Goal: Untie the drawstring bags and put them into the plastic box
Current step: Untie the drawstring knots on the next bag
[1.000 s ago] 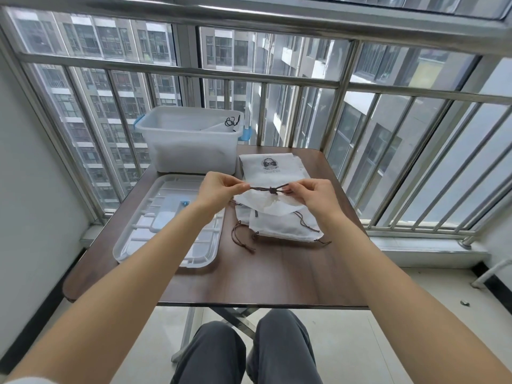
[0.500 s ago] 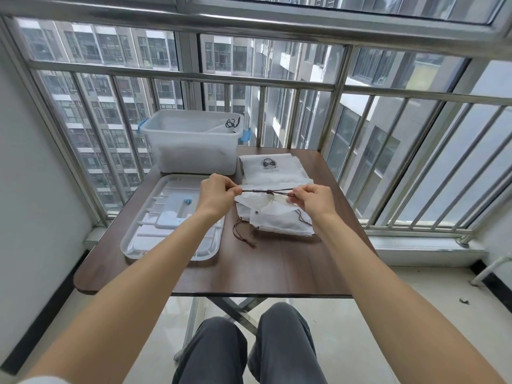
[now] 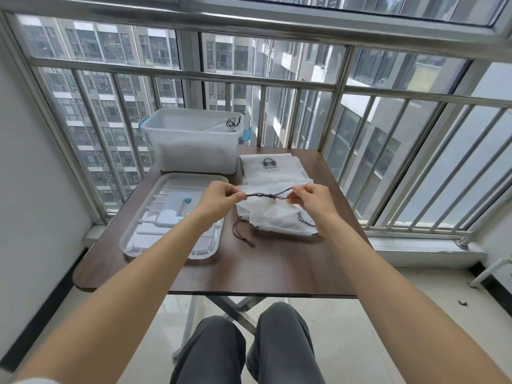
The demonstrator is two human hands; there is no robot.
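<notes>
My table [image 3: 266, 267], mid-frame, is dark matt wood-grain w/ thin white cloth bags [image 3: 277, 217], translucent smooth plastic box [image 3: 194, 151] & lid [image 3: 155, 242], shiny metal railing [image 3: 194, 76] up top.

The flat cloth drawstring bags [image 3: 273, 214] are white, with thin dark brown cords [image 3: 266, 194]. The far bag has a small dark grey picture [image 3: 270, 163] printed on it. The see-through plastic box [image 3: 194, 142] is milky white with light blue clips [image 3: 143, 123] on its sides. The flat plastic lid [image 3: 155, 239] is clear and whitish, with a tiny blue bit [image 3: 189, 200]. The wooden counter [image 3: 277, 261] is dark brown with faint wood lines. The person's trousers [image 3: 279, 345] are dark grey. The window bars [image 3: 339, 106] are shiny silver.
</notes>
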